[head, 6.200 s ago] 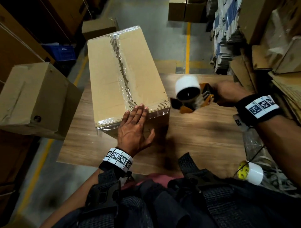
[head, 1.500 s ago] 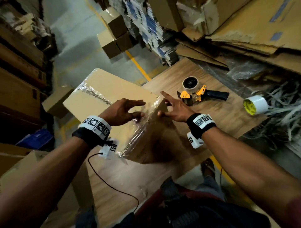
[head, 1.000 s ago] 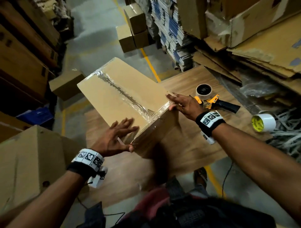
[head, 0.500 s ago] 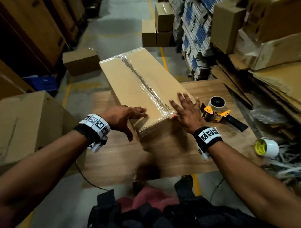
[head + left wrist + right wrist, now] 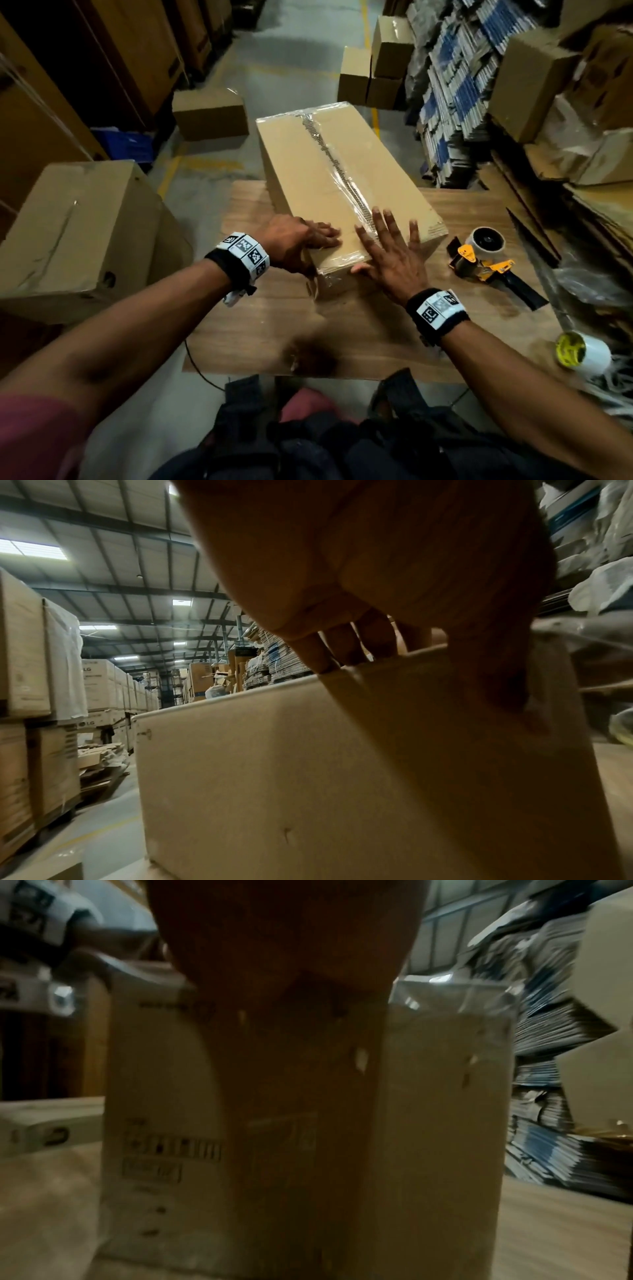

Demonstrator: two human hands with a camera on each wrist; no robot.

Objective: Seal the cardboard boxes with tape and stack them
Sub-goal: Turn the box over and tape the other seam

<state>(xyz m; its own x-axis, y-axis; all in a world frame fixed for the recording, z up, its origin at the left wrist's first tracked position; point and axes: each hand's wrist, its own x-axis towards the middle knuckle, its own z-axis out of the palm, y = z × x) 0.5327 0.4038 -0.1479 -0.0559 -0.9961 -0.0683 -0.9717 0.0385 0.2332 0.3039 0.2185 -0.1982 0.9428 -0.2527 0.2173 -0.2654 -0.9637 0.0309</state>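
Observation:
A long cardboard box (image 5: pixel 318 178) lies on the wooden table (image 5: pixel 376 335), its top seam covered by clear tape. My left hand (image 5: pixel 301 240) is at the box's near left corner, fingers flat on the top. In the left wrist view the fingers (image 5: pixel 342 647) lie over the top edge of the box (image 5: pixel 274 777) and the thumb runs down its end face. My right hand (image 5: pixel 387 253) presses flat on the near end of the top, fingers spread over the tape. The right wrist view shows the palm (image 5: pixel 284 961) against the box (image 5: pixel 438 1096), blurred. The yellow tape dispenser (image 5: pixel 486 257) lies on the table to the right.
A spare tape roll (image 5: pixel 582 353) sits at the table's right edge among plastic scraps. A large closed box (image 5: pixel 85 233) stands beside the table on the left. Smaller boxes (image 5: pixel 210 113) and stacked flat cartons (image 5: pixel 462 85) stand on the floor beyond.
The right hand has put the dispenser down on the table. Both hands turned the box so that it points away from me and now press on its near end.

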